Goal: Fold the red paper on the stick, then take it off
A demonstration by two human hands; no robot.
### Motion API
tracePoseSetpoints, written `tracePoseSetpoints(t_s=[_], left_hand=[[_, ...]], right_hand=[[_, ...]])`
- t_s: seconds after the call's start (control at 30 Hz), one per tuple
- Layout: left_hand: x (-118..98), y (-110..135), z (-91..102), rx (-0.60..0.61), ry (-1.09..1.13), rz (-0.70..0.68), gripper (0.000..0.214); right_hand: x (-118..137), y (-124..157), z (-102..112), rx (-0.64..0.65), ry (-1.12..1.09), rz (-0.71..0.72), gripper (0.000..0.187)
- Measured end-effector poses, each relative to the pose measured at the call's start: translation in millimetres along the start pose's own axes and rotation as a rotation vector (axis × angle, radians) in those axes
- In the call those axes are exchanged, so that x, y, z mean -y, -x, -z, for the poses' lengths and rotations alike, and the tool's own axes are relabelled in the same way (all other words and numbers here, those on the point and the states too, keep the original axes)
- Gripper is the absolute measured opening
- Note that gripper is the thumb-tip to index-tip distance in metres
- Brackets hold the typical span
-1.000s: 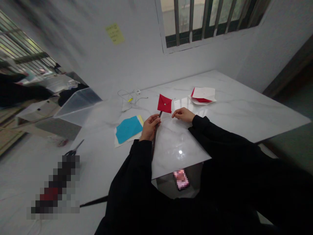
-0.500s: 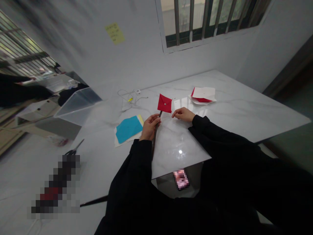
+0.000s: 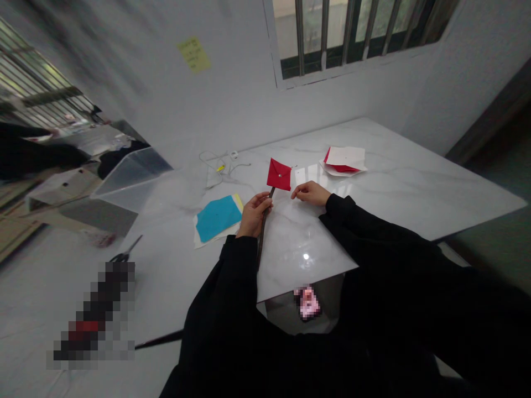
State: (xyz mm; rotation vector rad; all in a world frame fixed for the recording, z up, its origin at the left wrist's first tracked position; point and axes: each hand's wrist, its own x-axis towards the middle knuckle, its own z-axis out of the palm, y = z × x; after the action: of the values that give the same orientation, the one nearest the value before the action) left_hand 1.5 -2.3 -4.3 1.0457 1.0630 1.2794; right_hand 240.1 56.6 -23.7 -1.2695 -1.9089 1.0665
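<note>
My left hand (image 3: 254, 213) is closed round a narrow dark brown strip (image 3: 261, 237). The strip runs from the fingers down toward the table's front edge, partly hidden by my sleeve. Just above these fingers is a small red envelope-shaped pouch (image 3: 279, 174) with a pointed flap and a round metal snap. The strip's top end meets the pouch's lower edge; whether they are joined I cannot tell. Right of the pouch and apart from it, my right hand (image 3: 311, 193) has its fingers curled together. Whatever it may hold is too small to make out.
Blue sheets (image 3: 219, 218) lie on paler ones at left. Red and white pieces (image 3: 345, 161) are stacked at back right. A thin cable (image 3: 219, 171) crosses the back. Scissors (image 3: 124, 256) and a blurred-out dark object (image 3: 93, 312) lie at left. A clear plastic box (image 3: 133, 177) stands beyond.
</note>
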Motion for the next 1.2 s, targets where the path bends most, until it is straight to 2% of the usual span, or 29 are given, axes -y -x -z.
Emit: tracePoseSetpoints(t_s=[1.2], left_hand=[[0.8,-0.8,0.2,0.002,-0.013,-0.004,0.049]], right_hand=[[0.5,0.3,0.3,0.008,-0.019,0.013,0.033]])
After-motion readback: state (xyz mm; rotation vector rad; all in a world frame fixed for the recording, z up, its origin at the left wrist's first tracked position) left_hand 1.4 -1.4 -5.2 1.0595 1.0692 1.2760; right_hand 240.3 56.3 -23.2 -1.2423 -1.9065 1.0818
